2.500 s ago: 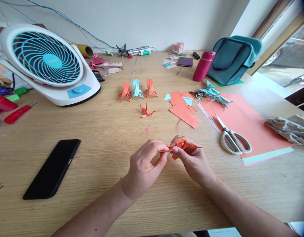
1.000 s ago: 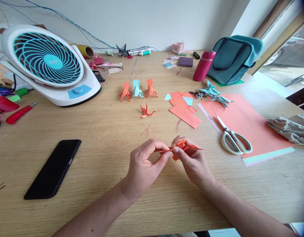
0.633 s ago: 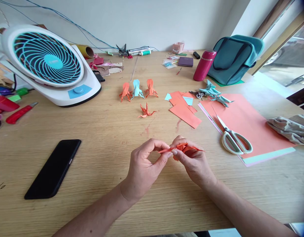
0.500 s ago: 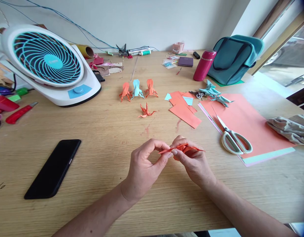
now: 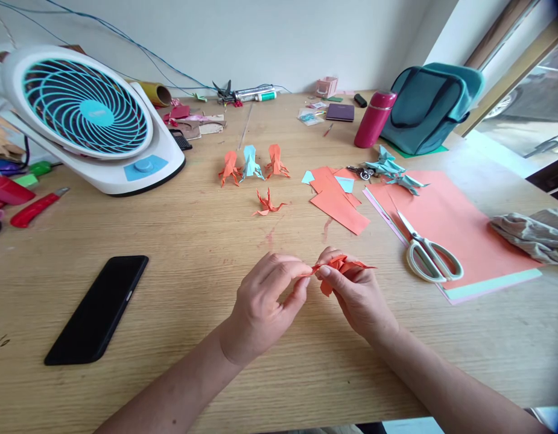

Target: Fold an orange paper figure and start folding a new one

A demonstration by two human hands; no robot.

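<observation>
Between my hands, above the table, is a folded orange paper figure (image 5: 336, 264) with thin pointed arms. My right hand (image 5: 361, 298) is closed on its body, thumb in front and fingers behind. The fingertips of my left hand (image 5: 269, 295) pinch one narrow arm on its left side; part of that arm is hidden by the fingers. Farther back, an orange origami figure (image 5: 268, 204) lies with its arms spread. Behind it stand two orange origami octopuses (image 5: 230, 167) (image 5: 275, 160) and a light blue one (image 5: 250, 161) between them.
Orange paper pieces (image 5: 337, 202) lie ahead of my hands. White-handled scissors (image 5: 427, 253) rest on orange sheets (image 5: 482, 241) at the right, near folded blue paper figures (image 5: 389, 166). A black phone (image 5: 98, 310) and a fan (image 5: 93, 114) are at left; a pink bottle (image 5: 375, 119) and teal bag (image 5: 423, 114) stand behind.
My left fingers have shifted and curled over the figure's left arm. The figure has turned slightly in my right hand, showing more of its lower part.
</observation>
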